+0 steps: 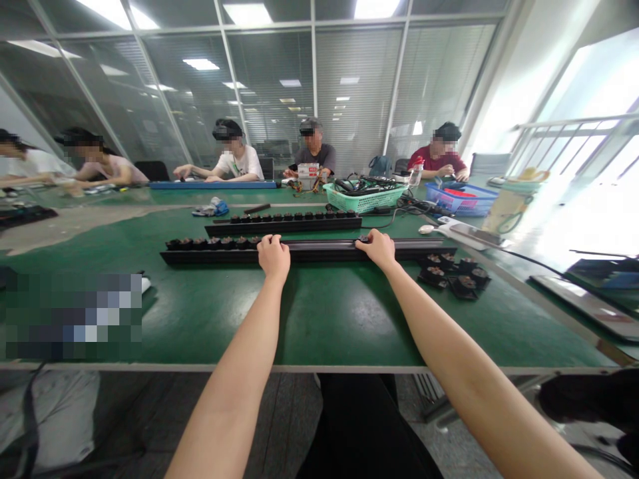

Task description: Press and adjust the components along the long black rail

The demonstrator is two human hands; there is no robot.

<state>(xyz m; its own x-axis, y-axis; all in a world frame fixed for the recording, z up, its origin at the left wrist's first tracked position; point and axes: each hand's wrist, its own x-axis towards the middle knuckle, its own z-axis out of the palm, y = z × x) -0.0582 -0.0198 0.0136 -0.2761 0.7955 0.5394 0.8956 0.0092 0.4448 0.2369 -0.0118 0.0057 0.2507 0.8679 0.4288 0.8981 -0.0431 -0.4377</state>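
Note:
A long black rail (329, 253) lies across the table in front of me. Its left part carries a row of small black modules (214, 243); the channel between my hands is bare. My left hand (274, 258) is closed over the rail at the right end of that row, its fingertips partly hidden behind it. Farther right, my right hand (379, 249) pinches a small black module (363, 238) at the channel. More loose black modules (466, 283) are heaped by the rail's right end.
Behind lies a second black rail (284, 227) filled with modules. A green basket (367, 199) of cables, a blue basket (462, 203) and a white power strip (464, 233) stand farther back. A phone (586, 303) lies at right. Several people work across the green table (339, 313).

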